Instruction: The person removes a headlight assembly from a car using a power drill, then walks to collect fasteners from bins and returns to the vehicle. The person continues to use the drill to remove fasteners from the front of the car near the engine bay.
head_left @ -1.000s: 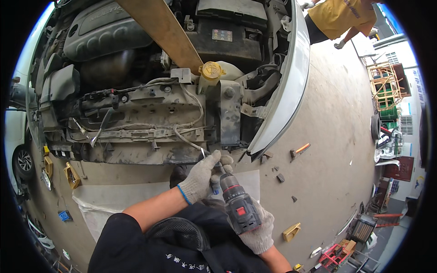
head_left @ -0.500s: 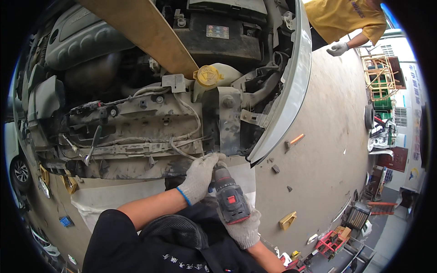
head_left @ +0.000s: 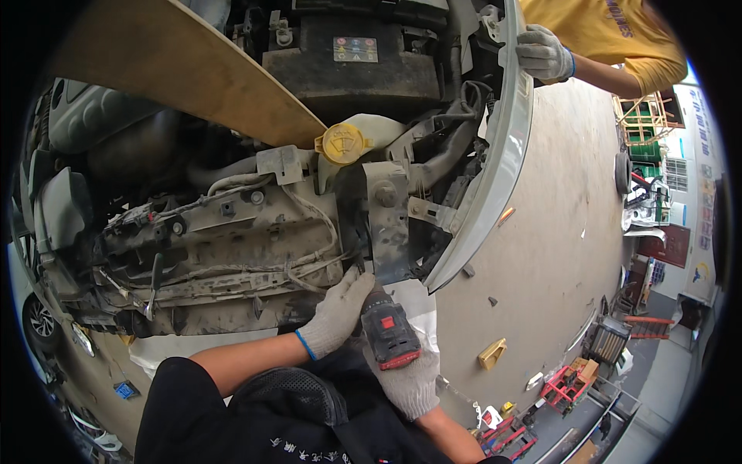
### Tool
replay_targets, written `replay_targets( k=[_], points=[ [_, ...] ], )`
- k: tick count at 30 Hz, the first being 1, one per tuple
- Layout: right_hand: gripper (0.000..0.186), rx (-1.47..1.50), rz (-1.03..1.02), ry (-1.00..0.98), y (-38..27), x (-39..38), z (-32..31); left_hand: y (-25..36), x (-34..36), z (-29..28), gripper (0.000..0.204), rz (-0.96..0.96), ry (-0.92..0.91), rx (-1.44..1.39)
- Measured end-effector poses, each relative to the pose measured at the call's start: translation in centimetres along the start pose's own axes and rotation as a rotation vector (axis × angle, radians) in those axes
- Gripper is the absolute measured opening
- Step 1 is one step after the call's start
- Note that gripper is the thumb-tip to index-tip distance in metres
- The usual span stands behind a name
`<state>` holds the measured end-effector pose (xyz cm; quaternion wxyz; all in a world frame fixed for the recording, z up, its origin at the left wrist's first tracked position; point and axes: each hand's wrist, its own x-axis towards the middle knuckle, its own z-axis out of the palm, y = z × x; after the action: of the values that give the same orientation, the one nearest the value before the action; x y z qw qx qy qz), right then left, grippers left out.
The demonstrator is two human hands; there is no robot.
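My right hand (head_left: 410,379), in a pale knitted glove, grips a black and grey cordless drill (head_left: 389,329) with a red patch on its top. The drill's nose points at the lower end of a dusty metal bracket (head_left: 386,224) on the car's front. My left hand (head_left: 340,309), gloved with a blue cuff, is closed beside the drill's nose, its fingertips near the bracket's lower edge. What those fingers hold is hidden. Just above is the yellow cap (head_left: 343,144) of a fluid tank. A dirty front crossmember (head_left: 224,240) with wiring stretches to the left.
A wooden board (head_left: 201,62) slants over the engine bay beside the battery (head_left: 352,69). At the right, a co-worker's gloved hand (head_left: 543,54) rests on the pale fender (head_left: 495,182). A screwdriver (head_left: 157,282) leans on the crossmember. A yellow bracket (head_left: 492,354) lies on the floor.
The co-worker's hand has come from beside the car onto the fender edge. My view has shifted slightly. Both my hands and the drill stay at the bracket's lower end.
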<state>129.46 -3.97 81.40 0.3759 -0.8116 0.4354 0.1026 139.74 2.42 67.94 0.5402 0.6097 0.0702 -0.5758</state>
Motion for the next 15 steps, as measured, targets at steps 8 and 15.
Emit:
replay_targets(
  k=[8, 15],
  points=[
    [0.055, -0.174, -0.001, -0.090, 0.4, 0.9, -0.3, 1.8, -1.4, 0.0, 0.042, 0.226, 0.014, 0.084],
    [0.055, -0.313, 0.040, -0.167, -1.1, 1.8, -1.7, 0.6, -0.5, -0.5, 0.064, -0.031, -0.124, -0.181]
  ],
)
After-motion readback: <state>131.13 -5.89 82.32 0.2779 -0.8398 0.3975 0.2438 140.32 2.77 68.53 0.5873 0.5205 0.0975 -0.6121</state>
